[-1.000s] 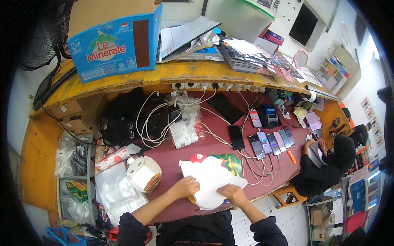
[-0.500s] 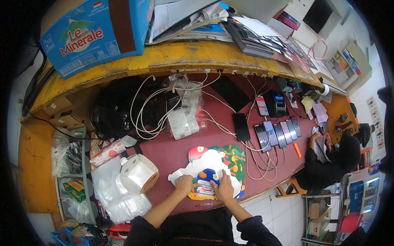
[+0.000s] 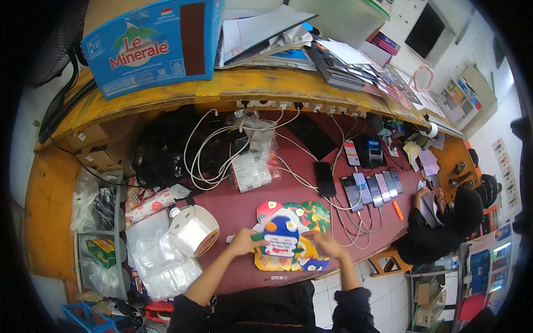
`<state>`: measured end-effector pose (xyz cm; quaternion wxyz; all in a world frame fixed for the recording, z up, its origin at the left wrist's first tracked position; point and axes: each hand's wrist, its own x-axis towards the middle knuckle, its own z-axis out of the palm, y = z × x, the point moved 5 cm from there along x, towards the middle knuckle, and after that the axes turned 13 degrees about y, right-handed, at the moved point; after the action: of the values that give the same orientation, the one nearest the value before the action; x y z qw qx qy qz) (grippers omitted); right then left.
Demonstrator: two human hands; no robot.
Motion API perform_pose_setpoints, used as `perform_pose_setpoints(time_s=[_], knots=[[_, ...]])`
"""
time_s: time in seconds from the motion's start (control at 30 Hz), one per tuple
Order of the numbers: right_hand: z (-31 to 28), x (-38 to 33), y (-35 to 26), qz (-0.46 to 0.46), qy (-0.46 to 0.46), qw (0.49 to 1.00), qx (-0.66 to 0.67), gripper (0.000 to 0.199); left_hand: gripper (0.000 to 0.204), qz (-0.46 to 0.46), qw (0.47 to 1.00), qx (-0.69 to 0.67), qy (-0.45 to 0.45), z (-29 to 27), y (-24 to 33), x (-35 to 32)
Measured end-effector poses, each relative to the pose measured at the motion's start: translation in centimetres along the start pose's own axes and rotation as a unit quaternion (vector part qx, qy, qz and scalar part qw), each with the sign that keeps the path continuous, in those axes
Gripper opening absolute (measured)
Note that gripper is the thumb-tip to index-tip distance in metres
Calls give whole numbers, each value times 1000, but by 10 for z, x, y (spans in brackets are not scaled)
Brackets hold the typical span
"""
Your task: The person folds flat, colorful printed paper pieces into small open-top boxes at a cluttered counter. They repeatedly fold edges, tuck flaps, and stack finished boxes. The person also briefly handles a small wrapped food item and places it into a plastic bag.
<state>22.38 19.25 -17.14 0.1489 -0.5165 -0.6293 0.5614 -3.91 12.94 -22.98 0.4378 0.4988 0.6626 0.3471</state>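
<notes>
A colourful printed food carton (image 3: 282, 228), with a blue panel and white inner faces, stands partly folded in front of me. My left hand (image 3: 244, 242) grips its left edge, fingers closed round the card. At the opposite side, my right hand (image 3: 325, 245) pinches the carton's right edge. Beneath and behind lie more flat printed carton sheets (image 3: 317, 213) in green, red and yellow. To the left stand folded white boxes (image 3: 195, 227), nested together, on clear plastic bags (image 3: 152, 250).
Several phones (image 3: 363, 188) lie on cables at the right of the dark red table. White charging cables (image 3: 208, 144) loop beneath a yellow shelf (image 3: 222, 86) bearing a blue cardboard box (image 3: 150, 53). Another person (image 3: 458, 222) holds papers at the far right. A plastic rack (image 3: 102, 238) stands left.
The carton has been lifted and turned upright, so its blue printed panel shows more. My right hand has shifted rightward to the carton's edge. The whole view has shifted slightly.
</notes>
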Motion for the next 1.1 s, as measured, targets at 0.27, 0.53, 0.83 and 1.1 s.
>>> perform_pose_setpoints(time_s=[0.27,0.53,0.83,1.1], knots=[[-63,-65,-99,-202,188,950,149,38,32,-70,938,-340,-1,-13,80,-1],[-11,-80,-141,-470,197,809,-294,29,40,490,800,171,301,-50,159,-45],[78,-44,47,-188,90,949,-238,31,27,363,885,285,-55,30,9,-29],[81,4,69,57,203,965,-160,56,57,25,966,255,18,43,-34,6]])
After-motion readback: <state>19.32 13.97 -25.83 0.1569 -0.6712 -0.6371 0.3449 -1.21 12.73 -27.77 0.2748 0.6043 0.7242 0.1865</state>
